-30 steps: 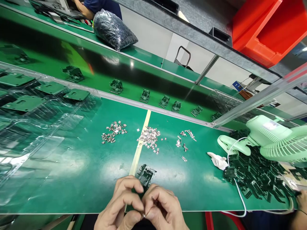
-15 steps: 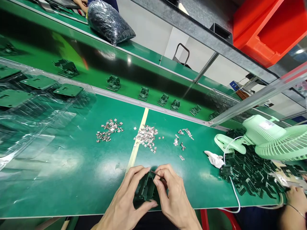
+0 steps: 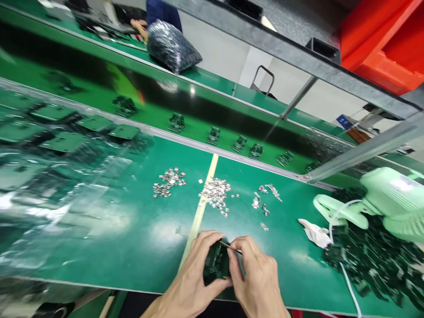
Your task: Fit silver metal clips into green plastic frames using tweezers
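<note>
Unlike a second ago, the left hand (image 3: 194,279) is gripping the green part (image 3: 213,264), then lying on the desk (image 3: 149,240), while the right hand (image 3: 259,274) is angling a thin tool (image 3: 231,248) over its far edge.

Green worktop (image 3: 139,247), scattered metal pieces (image 3: 172,181)
One cluster (image 3: 216,191) overlaps a yellow strip (image 3: 196,224); clear plastic packaging (image 3: 88,194) lies left, a dark-green heap (image 3: 374,260) and a white wad (image 3: 315,234) right.

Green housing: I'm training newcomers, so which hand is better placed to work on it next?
Probably the right hand: it holds a thin rod at the green housing, which the left hand grips.
</note>
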### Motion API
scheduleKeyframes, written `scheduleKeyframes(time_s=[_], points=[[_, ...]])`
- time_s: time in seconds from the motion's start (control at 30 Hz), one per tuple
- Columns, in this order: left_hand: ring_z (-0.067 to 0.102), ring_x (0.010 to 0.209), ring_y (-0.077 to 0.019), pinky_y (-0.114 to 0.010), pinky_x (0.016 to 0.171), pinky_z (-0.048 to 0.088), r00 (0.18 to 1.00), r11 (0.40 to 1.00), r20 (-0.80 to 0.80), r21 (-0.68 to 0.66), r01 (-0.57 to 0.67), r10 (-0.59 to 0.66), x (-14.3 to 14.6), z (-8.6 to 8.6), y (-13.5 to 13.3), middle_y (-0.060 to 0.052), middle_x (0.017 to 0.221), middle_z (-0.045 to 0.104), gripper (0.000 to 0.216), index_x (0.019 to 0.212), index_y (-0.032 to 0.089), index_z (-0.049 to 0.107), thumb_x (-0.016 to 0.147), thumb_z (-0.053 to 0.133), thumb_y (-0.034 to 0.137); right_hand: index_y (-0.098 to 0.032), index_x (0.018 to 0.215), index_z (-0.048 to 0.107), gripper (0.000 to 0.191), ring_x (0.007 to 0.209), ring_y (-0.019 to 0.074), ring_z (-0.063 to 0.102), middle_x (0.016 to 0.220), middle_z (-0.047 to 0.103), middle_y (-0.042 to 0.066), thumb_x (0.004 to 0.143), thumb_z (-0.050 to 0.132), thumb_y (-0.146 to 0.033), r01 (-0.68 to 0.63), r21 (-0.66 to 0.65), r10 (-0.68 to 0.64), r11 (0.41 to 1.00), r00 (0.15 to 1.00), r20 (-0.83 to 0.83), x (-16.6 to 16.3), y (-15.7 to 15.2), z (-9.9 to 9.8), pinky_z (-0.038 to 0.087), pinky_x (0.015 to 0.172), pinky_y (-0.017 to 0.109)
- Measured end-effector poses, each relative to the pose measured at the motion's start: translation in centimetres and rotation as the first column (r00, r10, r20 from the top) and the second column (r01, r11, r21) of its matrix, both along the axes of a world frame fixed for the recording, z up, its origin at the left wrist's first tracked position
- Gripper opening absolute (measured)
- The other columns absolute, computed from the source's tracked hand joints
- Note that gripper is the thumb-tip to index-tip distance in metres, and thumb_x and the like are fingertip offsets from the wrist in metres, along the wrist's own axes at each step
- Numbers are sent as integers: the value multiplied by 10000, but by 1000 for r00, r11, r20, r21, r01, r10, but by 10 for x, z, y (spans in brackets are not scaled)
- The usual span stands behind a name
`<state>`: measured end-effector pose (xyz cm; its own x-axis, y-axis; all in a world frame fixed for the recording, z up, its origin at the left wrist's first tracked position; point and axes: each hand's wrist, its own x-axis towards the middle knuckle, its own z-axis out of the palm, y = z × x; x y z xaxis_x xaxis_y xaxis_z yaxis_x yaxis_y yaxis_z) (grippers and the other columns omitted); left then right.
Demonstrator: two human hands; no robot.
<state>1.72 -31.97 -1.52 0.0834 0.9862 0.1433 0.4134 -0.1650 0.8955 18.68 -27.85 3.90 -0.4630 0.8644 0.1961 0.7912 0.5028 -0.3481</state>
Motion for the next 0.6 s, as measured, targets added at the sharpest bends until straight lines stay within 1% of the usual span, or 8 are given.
scheduleKeyframes(time_s=[0.1,0.17,0.23,0.27,0.3,0.37,0.5,0.6], points=[[499,1439,-330,-527,1156,503,994,997,-90,40,71,-67,-8,0,7,-121,1520,545,958,1566,334,280,804,858,274,-251,966,562,96,528,133,629,845,683,-6,1016,507,-191,-21,97,21,995,1000,0,2,11,-1,403,490,282],[521,1417,-310,-524,1153,494,985,997,-162,43,63,-55,-27,3,15,-107,1511,563,736,1562,328,333,937,721,355,-252,1000,604,73,509,116,600,928,703,20,1030,538,-258,-17,48,19,999,999,-50,5,16,0,430,478,267],[589,1305,-260,-463,1094,523,963,994,-250,74,-85,101,-56,5,28,-95,1401,620,401,1446,286,494,1046,519,312,-254,1063,636,107,505,106,574,1029,701,59,1032,578,-337,14,-21,-16,1000,992,-121,9,16,1,434,455,261],[600,1243,-254,-449,1057,528,931,978,-302,116,-176,203,-72,4,36,-99,1321,637,316,1360,253,561,1062,457,278,-254,1081,648,127,506,106,561,1049,695,73,1029,590,-354,31,-47,-38,998,986,-159,11,15,1,432,447,261],[599,1175,-263,-455,1018,527,879,954,-375,171,-248,295,-88,2,45,-104,1234,643,279,1282,227,604,1063,440,274,-254,1080,658,127,509,107,549,1038,691,78,1029,593,-350,46,-65,-58,997,978,-202,12,13,0,431,446,262],[569,1072,-293,-488,959,509,810,927,-452,211,-309,373,-114,-4,62,-111,1125,630,256,1175,208,661,1047,452,281,-253,1042,676,110,528,111,542,979,684,69,1034,581,-308,43,-106,-72,993,955,-288,14,9,-2,442,469,258],[522,991,-294,-466,884,484,788,934,-501,202,-296,358,-134,-14,82,-104,1020,620,261,962,210,713,1026,468,273,-254,996,700,122,589,125,566,936,673,58,1026,587,-287,43,-171,-110,984,909,-403,16,0,-7,448,517,262],[514,1009,-298,-467,875,460,814,948,-487,183,-259,317,-126,-7,77,-104,1014,635,273,927,205,703,1030,461,279,-261,985,703,121,567,127,532,892,655,44,1018,601,-316,92,-220,-184,971,874,-449,17,-6,-4,407,498,274]])
